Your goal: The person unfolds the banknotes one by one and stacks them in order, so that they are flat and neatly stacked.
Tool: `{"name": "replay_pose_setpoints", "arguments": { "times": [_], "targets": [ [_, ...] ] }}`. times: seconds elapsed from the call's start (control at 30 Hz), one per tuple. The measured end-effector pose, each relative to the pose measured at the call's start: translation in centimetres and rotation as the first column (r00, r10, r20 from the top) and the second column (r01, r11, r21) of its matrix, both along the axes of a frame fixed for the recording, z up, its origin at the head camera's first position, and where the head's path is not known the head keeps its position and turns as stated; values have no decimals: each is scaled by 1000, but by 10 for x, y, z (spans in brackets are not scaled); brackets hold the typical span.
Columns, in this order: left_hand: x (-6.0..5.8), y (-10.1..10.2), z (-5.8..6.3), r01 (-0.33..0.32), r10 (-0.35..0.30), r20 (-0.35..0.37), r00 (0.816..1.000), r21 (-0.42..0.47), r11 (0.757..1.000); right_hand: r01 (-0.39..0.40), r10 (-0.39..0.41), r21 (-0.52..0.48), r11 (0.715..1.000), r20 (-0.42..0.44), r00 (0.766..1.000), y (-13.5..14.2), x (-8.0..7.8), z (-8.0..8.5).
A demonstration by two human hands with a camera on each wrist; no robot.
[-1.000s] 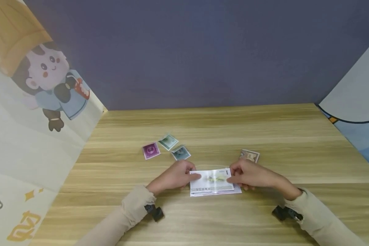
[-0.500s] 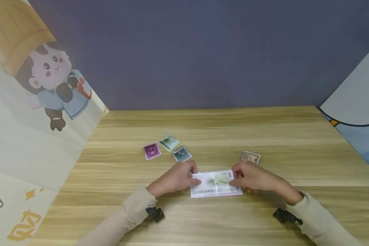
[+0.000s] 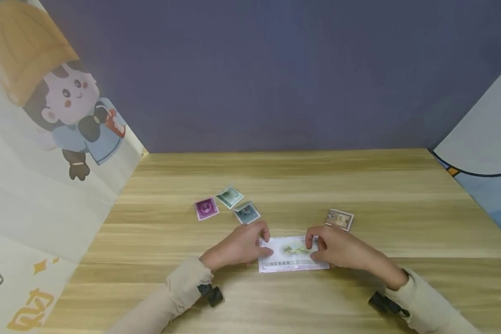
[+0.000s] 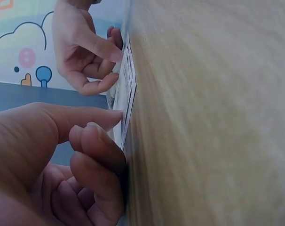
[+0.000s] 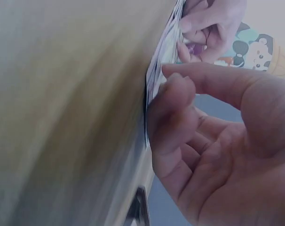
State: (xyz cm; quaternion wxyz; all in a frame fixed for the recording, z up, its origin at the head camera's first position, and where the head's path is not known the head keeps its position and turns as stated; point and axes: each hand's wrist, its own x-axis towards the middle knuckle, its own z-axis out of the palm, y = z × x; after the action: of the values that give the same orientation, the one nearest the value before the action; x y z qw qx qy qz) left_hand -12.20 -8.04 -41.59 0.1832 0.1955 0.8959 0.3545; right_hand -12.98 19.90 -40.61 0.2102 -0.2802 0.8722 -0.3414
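Observation:
A small stack of banknotes [image 3: 288, 265] lies across the front middle of the table, its top note pale with a yellow-green print. At its left end, my left hand [image 3: 240, 243] keeps the thumb on the top note, with bent fingers against the edge. My right hand [image 3: 342, 245] is over the other end, forefinger bent and thumb spread apart from it. In the left wrist view, the stack's layered edge [image 4: 129, 89] shows between both hands. From the right wrist, the right thumb [image 5: 208, 80] reaches the note, and bent fingers stand beside its edge.
Beyond my left hand lie a purple folded note [image 3: 206, 208], a green folded note [image 3: 230, 197] and a blue-grey folded note [image 3: 247, 213]. Behind my right hand is a brown folded note [image 3: 340, 218]. A dark panel [image 3: 275, 79] stands along the table's back edge.
The top note has come down flat over the notes beneath and lines up with them more closely. My right forefinger has shifted from the note's right edge to above its face.

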Motion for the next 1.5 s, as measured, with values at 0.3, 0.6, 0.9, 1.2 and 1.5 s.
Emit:
{"name": "replay_pose_setpoints", "arguments": {
  "times": [0.3, 0.6, 0.9, 1.2, 1.5],
  "targets": [
    [1, -2, -3, 44, -44, 1, 999, 81, 996, 29, -30, -40, 999, -43, 999, -3, 3, 3],
    [-1, -5, -1, 55, -56, 2, 998, 125, 991, 48, -59, -115, 992, -95, 994, -5, 6, 5],
    [-1, -9, 15, 53, -48, -47, 998, 112, 992, 61, -84, -127, 990, -189, 978, -8, 8, 11],
    [-4, -20, 34, 13, -2, -151, 989, 69, 998, 88, -126, -156, 984, -255, 959, -13, 13, 20],
    [-11, -35, 47, -88, 115, -210, 971, 132, 987, 73, -123, -162, 984, -323, 939, -18, 4, 33]
  ]
}}
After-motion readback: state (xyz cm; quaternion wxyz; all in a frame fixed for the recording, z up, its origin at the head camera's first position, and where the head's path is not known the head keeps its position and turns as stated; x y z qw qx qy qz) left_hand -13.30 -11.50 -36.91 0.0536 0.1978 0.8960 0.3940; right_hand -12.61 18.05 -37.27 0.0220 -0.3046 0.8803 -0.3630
